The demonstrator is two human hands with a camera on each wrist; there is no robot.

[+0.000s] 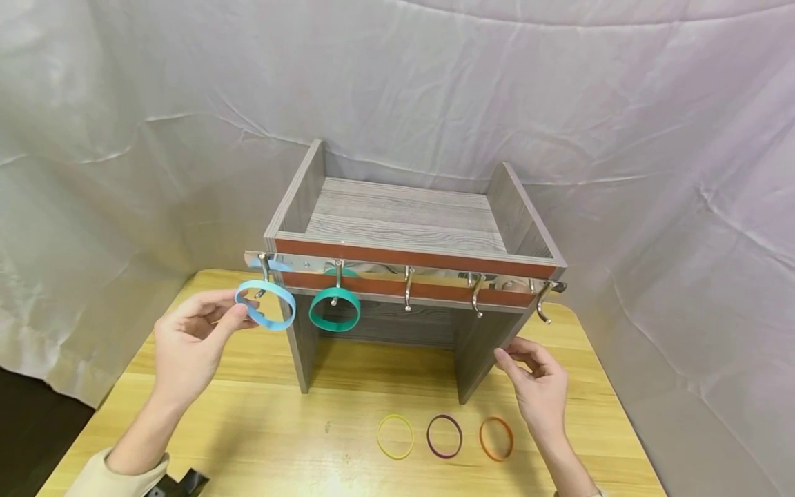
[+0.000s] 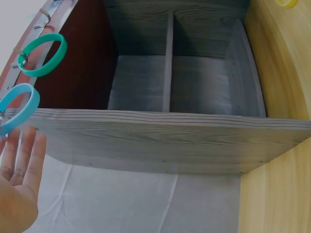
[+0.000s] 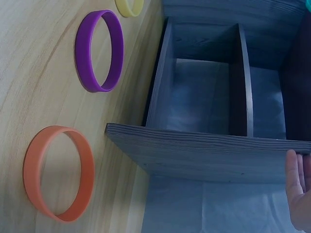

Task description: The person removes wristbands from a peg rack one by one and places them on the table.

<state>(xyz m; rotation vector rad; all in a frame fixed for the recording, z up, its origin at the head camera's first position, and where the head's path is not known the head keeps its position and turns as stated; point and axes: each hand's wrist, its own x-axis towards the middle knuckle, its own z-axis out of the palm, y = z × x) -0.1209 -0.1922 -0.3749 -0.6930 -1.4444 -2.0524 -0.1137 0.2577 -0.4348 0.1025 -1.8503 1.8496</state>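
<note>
My left hand [image 1: 189,342] pinches the left side of a light blue silicone wristband [image 1: 290,314] between thumb and fingers. The band is at the leftmost hook [image 1: 265,268] of a metal hook rail. A green wristband [image 1: 335,326] hangs from the second hook [image 1: 338,273]. On the right, my right hand [image 1: 540,386] has its fingertips at the front edge of the shelf's right side panel [image 1: 487,345], below the last hook [image 1: 543,304]. In the right wrist view its fingers [image 3: 293,174] are fairly straight beside the panel and hold nothing.
The grey wooden shelf [image 1: 404,207] stands on a wooden table [image 1: 279,428], its hook rail facing me. Yellow [image 1: 395,457], purple [image 1: 444,455] and orange [image 1: 497,459] wristbands lie in a row in front. Grey cloth [image 1: 397,90] hangs behind and at both sides.
</note>
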